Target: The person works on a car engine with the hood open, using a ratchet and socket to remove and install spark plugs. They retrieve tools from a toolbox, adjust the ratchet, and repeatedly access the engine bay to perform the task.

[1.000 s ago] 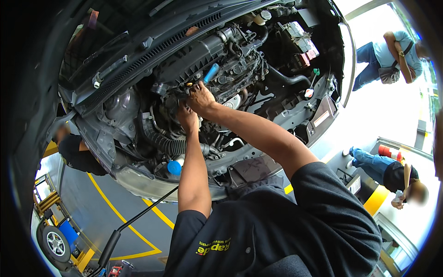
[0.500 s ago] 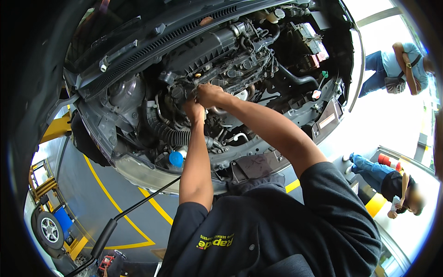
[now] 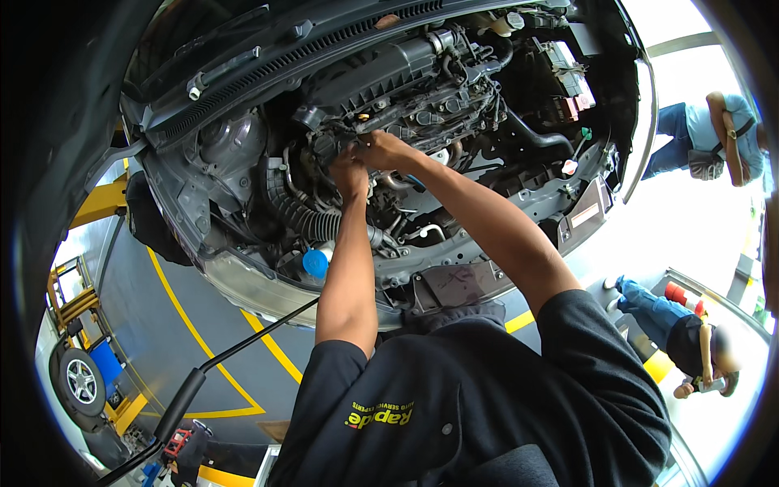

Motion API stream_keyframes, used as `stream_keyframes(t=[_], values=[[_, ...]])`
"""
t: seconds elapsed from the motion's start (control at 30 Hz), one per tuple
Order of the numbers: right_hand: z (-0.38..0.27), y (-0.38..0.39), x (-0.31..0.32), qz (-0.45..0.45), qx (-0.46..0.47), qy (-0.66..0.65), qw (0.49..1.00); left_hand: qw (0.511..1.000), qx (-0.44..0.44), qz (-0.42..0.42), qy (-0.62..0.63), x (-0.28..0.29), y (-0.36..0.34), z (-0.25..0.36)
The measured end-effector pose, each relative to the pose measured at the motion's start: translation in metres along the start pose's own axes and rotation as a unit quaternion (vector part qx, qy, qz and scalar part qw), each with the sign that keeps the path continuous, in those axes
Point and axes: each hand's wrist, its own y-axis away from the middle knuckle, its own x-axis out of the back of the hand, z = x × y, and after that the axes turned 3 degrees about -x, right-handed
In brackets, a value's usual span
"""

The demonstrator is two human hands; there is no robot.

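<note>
Both my hands reach into an open engine bay, close together over the near left end of the engine [image 3: 398, 122]. My left hand [image 3: 349, 174] is closed beside the round black oil filler cap [image 3: 325, 146]. Just to its right, my right hand [image 3: 385, 151] is curled, its fingertips almost meeting the left ones. What the fingers hold, if anything, is hidden by the hands. A small blue piece [image 3: 416, 183] shows under my right wrist. Left of my hands runs a ribbed black air hose [image 3: 288, 213].
A blue reservoir cap [image 3: 315, 262] lies near my left forearm. The battery [image 3: 570, 73] sits at the far right of the bay. A thin black pole [image 3: 182, 410] slants across the lower left. Two people stand at right, and a wheel [image 3: 82, 381] rests at left.
The engine bay has shifted slightly right and down in view. My hands remain together at the same part of the engine, and the right wrist has turned a little. A small blue piece now shows.
</note>
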Motion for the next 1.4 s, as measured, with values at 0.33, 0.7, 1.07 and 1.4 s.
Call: stream_keyframes(t=[0.33,0.7,1.07,1.4], values=[[0.006,-0.006,-0.002,0.057,-0.058,-0.055,0.995,0.994,-0.105,0.007,-0.029,-0.014,-0.005,-0.014],[-0.020,0.027,0.036,-0.015,0.152,-0.208,0.966,0.998,0.007,0.005,-0.068,-0.006,0.001,-0.011],[-0.027,0.197,0.032,0.131,0.151,0.026,0.980,0.994,-0.031,-0.006,-0.108,0.006,0.001,0.022],[0.135,0.309,-0.030,0.223,0.004,0.218,0.950,0.860,-0.199,-0.195,-0.428,0.033,-0.025,0.054]])
